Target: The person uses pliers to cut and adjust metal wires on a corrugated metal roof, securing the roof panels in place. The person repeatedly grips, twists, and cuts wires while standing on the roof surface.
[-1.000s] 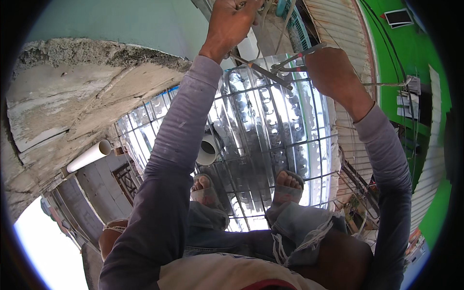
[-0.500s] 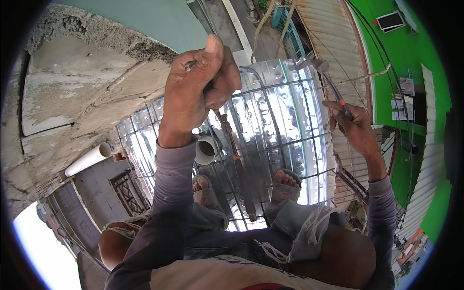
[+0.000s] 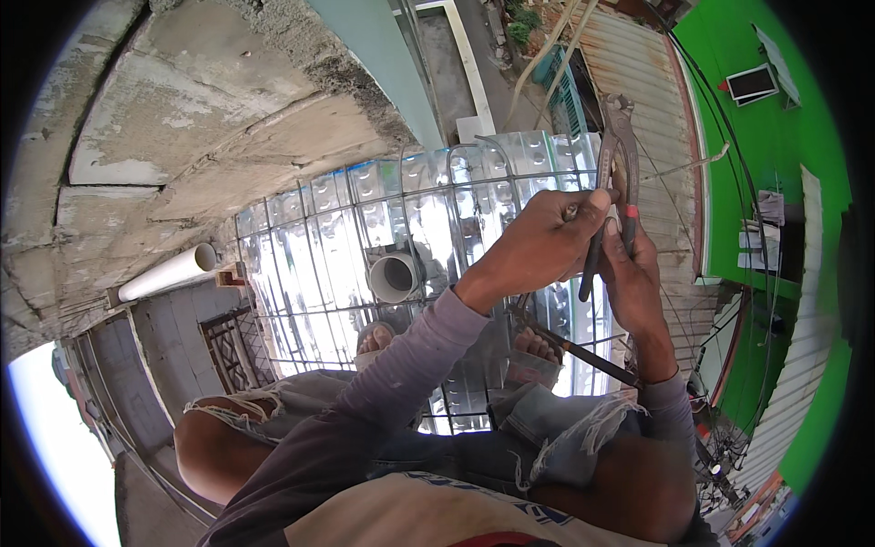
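Holding: right hand [image 3: 640, 278] around one handle of the pliers [image 3: 630, 173], right of centre; left hand [image 3: 533, 239] curled at the other, grip unclear.
Pliers: likely stiff, head-heavy; best held low.
Orange-banded tool [image 3: 597, 361]: lower, perhaps unheld.

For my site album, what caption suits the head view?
Right hand holding pincers, left hand at their handles, above dark wire mesh and shiny sheeting.

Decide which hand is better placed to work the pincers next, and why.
Probably the right hand: it holds the pincers by the red-banded handle. The left hand, at the pincers too, has a metal piece in its fist.
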Demonstrator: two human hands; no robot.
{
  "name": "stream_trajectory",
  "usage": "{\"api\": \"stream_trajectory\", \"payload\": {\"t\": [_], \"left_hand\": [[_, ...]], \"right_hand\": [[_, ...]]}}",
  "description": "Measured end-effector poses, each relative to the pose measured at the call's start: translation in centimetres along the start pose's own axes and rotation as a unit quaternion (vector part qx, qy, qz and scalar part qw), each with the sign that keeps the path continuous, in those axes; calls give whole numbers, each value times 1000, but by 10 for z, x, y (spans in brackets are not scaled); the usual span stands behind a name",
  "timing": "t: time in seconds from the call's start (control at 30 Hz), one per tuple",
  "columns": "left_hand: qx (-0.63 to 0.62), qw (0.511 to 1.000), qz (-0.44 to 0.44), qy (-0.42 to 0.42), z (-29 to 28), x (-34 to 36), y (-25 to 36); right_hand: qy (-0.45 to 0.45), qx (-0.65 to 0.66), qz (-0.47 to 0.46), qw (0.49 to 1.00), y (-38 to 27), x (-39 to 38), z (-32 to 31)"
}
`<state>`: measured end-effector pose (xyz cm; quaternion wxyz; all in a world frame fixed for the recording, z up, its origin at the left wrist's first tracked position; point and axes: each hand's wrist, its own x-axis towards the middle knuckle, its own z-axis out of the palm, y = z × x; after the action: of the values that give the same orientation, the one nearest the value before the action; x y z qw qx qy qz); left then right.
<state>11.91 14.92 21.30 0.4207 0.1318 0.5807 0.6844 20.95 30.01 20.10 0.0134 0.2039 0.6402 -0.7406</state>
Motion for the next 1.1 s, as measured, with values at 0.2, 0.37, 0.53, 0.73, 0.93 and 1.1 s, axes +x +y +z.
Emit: {"api": "stream_trajectory", "payload": {"t": [0.2,0.37,0.53,0.73,0.93,1.1], "left_hand": [[133,989,-1,62,-21,-26,-19],[63,985,-115,116,-49,-67,-21],[123,980,-112,109,-56,-82,-20],[83,981,-117,129,-58,-88,-22],[51,987,-97,114,-59,-84,-33],[30,986,-96,135,-62,-80,-37]], "right_hand": [[-81,-64,39,994,13,43,2],[-40,-405,-175,897,58,87,36],[-29,-566,-105,817,116,128,60],[-21,-506,-79,859,97,115,70],[-45,-448,-21,893,90,127,74],[-26,-464,-29,885,99,119,64]]}}
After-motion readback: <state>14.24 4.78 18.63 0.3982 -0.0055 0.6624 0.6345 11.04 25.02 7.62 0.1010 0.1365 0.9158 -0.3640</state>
